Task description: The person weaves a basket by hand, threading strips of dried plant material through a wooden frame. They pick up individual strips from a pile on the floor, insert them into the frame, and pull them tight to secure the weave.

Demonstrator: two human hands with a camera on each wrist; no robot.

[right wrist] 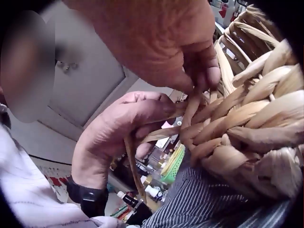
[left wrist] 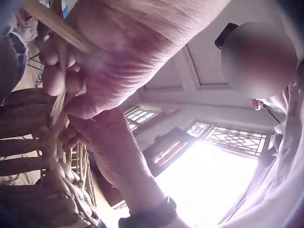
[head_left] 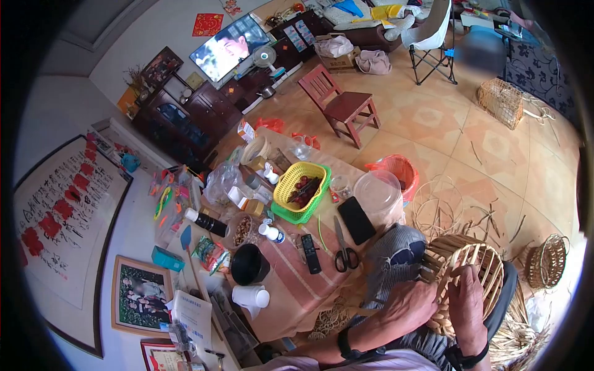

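Note:
A partly woven basket (head_left: 458, 247) of tan plant strips rests on the person's lap, its braided edge (right wrist: 228, 118) turned toward the body. The left hand (head_left: 411, 303) is at that edge, pinching a flat strip (right wrist: 161, 134) that runs out of the braid; another length of strip (right wrist: 133, 164) hangs below its fingers. Close beside it, the right hand (head_left: 467, 300) pinches a strip right at the braid with thumb and fingertips (right wrist: 212, 78). In the left wrist view, the basket's wide slats (left wrist: 21, 164) stand to the left of both hands.
Scissors (head_left: 344, 247), a phone (head_left: 357, 221) and a remote (head_left: 310, 253) lie on the table left of the lap, near a yellow basket (head_left: 288, 185). A finished-looking basket (head_left: 547, 263) and loose strips (head_left: 520, 328) are on the floor at right. A red chair (head_left: 346, 108) stands beyond.

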